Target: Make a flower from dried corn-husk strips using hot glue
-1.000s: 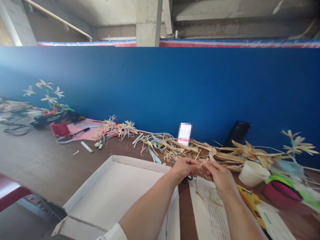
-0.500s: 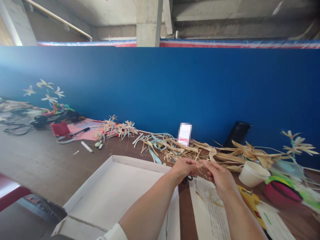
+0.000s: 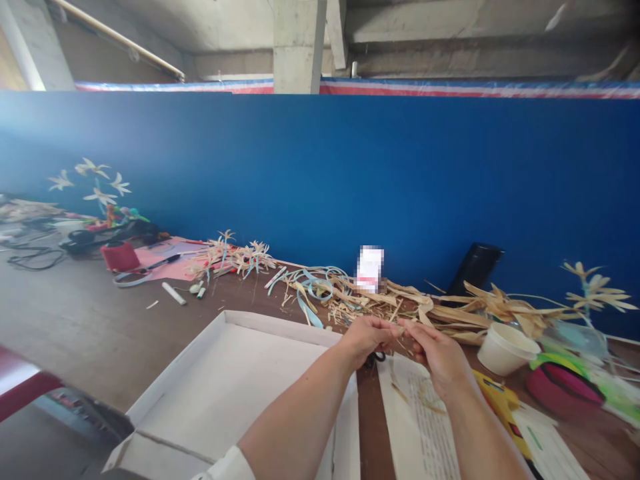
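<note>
Pinching just beyond the printed sheet, left hand and right hand meet fingertip to fingertip, both clamped on a pale plant-fibre scrap! It's right between them, neither hand nearer; fingers hide its long axis. Beyond lie dried husk strips, then the blue partition.

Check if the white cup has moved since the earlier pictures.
No. The white cup shows no visible shift either way, judged against the blue partition behind it.
</note>
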Available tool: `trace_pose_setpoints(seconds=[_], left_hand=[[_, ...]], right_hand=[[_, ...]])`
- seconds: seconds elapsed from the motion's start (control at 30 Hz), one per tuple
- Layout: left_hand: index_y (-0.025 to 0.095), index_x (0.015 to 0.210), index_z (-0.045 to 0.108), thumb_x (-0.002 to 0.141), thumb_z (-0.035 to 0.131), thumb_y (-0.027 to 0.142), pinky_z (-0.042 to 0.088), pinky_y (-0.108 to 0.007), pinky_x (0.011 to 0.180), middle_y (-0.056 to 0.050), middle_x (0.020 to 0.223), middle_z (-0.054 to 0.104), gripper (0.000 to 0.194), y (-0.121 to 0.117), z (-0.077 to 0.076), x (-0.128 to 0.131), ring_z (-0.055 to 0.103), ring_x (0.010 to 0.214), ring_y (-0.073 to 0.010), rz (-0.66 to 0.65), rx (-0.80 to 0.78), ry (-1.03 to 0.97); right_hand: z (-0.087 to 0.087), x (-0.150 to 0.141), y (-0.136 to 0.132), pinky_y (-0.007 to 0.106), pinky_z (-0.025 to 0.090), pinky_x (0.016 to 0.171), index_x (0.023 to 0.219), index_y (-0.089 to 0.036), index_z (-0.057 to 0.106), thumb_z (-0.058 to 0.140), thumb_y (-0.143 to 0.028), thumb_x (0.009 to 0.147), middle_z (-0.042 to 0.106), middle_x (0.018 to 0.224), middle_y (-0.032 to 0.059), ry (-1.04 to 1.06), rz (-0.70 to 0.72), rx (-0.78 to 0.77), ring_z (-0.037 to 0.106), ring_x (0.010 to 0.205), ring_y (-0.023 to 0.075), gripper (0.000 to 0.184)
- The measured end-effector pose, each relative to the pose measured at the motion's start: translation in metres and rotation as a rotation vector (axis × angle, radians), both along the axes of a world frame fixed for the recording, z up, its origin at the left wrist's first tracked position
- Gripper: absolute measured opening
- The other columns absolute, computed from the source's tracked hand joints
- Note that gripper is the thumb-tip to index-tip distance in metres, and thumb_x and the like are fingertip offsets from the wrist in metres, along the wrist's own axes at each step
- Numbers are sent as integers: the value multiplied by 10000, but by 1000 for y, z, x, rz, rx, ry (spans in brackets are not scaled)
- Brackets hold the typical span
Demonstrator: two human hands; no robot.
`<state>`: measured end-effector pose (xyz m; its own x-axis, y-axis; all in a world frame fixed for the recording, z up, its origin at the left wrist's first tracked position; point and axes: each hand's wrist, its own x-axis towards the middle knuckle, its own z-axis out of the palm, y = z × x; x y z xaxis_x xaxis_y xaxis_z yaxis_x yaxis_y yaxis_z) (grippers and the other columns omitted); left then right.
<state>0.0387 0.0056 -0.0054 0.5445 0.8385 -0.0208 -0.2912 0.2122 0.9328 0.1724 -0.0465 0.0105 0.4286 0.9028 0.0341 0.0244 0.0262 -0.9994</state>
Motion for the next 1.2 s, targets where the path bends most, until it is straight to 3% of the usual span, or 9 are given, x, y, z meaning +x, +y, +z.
trace_pose_setpoints(seconds=[0.3, 0.77, 0.87, 0.93, 1.03, 1.13, 1.2], left_hand=[[94, 770, 692, 459, 798, 448, 354, -233, 557, -3, 584, 551, 483, -2, 1, -2, 437, 519, -59, -14, -6, -8], [85, 669, 648, 489, 783, 423, 251, -216, 475, 30, 463, 463, 406, -1, 3, 0, 363, 444, -44, 23, 25, -34], [87, 667, 640, 487, 780, 397, 220, -217, 457, 23, 451, 472, 385, 1, 1, 0, 376, 430, -54, 55, 16, -23], [88, 664, 635, 485, 779, 373, 222, -217, 457, 26, 443, 467, 366, 3, 0, 1, 379, 425, -57, 78, 4, -16], [91, 654, 622, 495, 774, 346, 228, -214, 465, 33, 450, 462, 336, 4, -2, 1, 373, 428, -51, 66, 13, -39], [96, 651, 612, 494, 776, 331, 236, -215, 477, 29, 479, 479, 327, 3, -2, 1, 391, 445, -51, 50, 16, -41], [97, 663, 615, 488, 781, 331, 248, -215, 485, 27, 496, 488, 337, 2, -2, 0, 410, 462, -56, 45, 2, -22]], right_hand=[[0, 0, -1, 257, 280, 431, 896, -175, 717, 697, -442, 611, 574, 610, 3, -14, 4, -29, 403, 483, 120, 392], [-4, 1, 2, 226, 298, 400, 940, -160, 709, 708, -426, 615, 586, 689, 25, 7, -3, -23, 390, 486, 92, 420], [-2, 1, 3, 211, 293, 381, 951, -157, 697, 709, -418, 615, 586, 686, 20, 64, -76, 45, 396, 480, 85, 425], [7, -1, 0, 192, 281, 373, 920, -159, 694, 715, -405, 610, 568, 662, 3, 114, -197, 176, 387, 469, 71, 396], [35, -6, -11, 169, 265, 373, 881, -157, 688, 709, -376, 637, 537, 637, -16, 154, -347, 468, 358, 452, 44, 328], [71, -7, -30, 177, 288, 386, 870, -161, 686, 687, -370, 678, 520, 641, -15, 50, -386, 643, 377, 467, 51, 284], [91, 0, -43, 191, 304, 391, 899, -178, 683, 675, -379, 693, 532, 662, -6, -38, -370, 661, 392, 482, 63, 287]])
